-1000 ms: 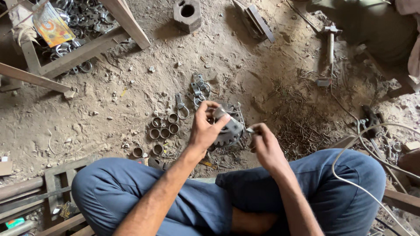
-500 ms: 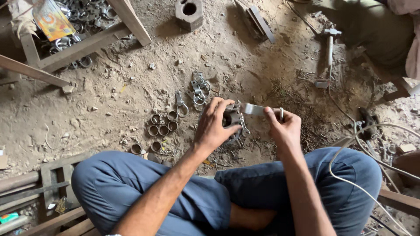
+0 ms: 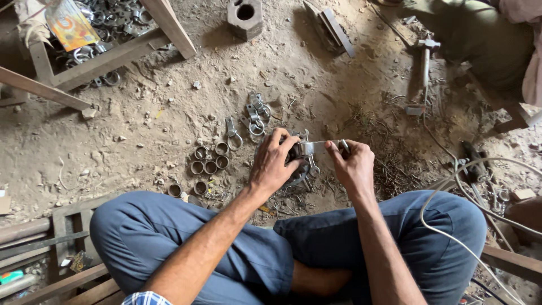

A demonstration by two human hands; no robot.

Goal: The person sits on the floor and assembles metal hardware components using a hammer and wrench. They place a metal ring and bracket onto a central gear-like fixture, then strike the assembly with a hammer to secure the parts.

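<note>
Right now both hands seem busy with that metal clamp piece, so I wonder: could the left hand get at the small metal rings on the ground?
Probably yes. The small metal rings lie on open dirt just beside the left hand, nothing between, but it would first have to release the clamp piece.

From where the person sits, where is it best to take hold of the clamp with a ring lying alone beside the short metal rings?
Probably the straight flat strap of the lone clamp, pinched across its width from above. It lies flat in the dirt, strap pointing away from the person, ring nearer the short rings.
</note>
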